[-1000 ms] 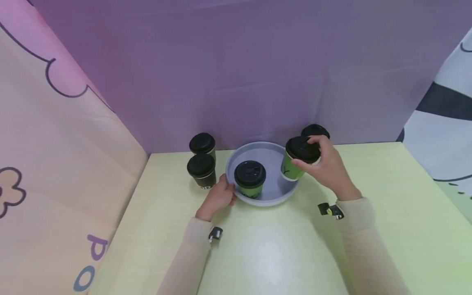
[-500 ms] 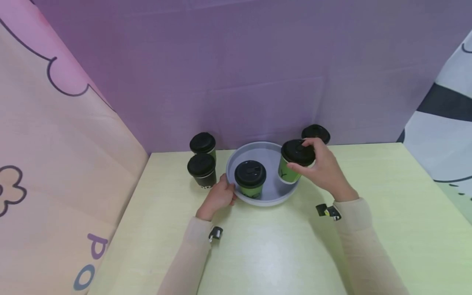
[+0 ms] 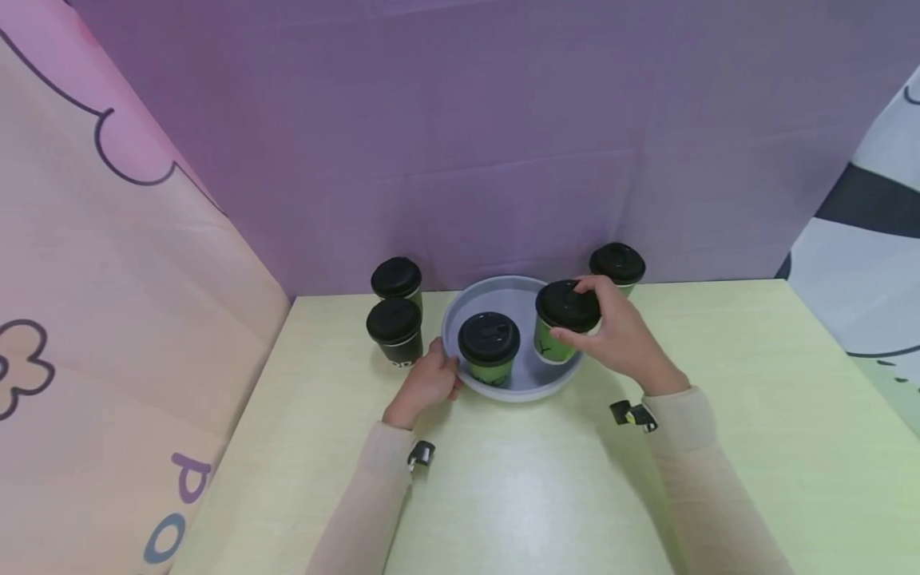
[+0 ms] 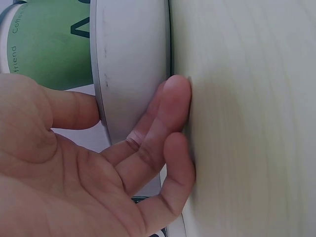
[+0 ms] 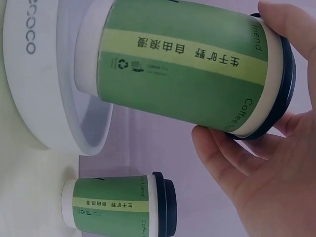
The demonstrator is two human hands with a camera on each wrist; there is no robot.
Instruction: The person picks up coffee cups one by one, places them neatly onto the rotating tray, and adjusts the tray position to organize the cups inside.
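Observation:
My right hand (image 3: 625, 339) holds a green paper coffee cup (image 3: 549, 345) with a black lid, thumb and fingers spread around its lid end. In the right wrist view the cup (image 5: 182, 64) has its white base just inside the tray rim, overlapping it. A round grey tray (image 3: 496, 289) rests on the table, and another lidded green coffee cup (image 3: 490, 374) stands upright in its front left. At the tray's left front edge, my left hand (image 3: 424, 383) grips the wall. The left wrist view shows the thumb (image 4: 74, 109) over the rim and fingers (image 4: 173, 103) curled against the outside and underside.
Left of the tray stand a dark lidded cup (image 3: 398, 347) and, behind it, a green one (image 3: 398, 278). Another lidded green cup (image 3: 616, 263) stands at the back right, behind my right hand. A purple cloth (image 3: 460, 160) rises along the table's (image 3: 517, 479) back edge.
My right hand has moved the green cup left and slightly toward me, further over the tray. The cup at the back right shows more now. My left hand keeps its grip.

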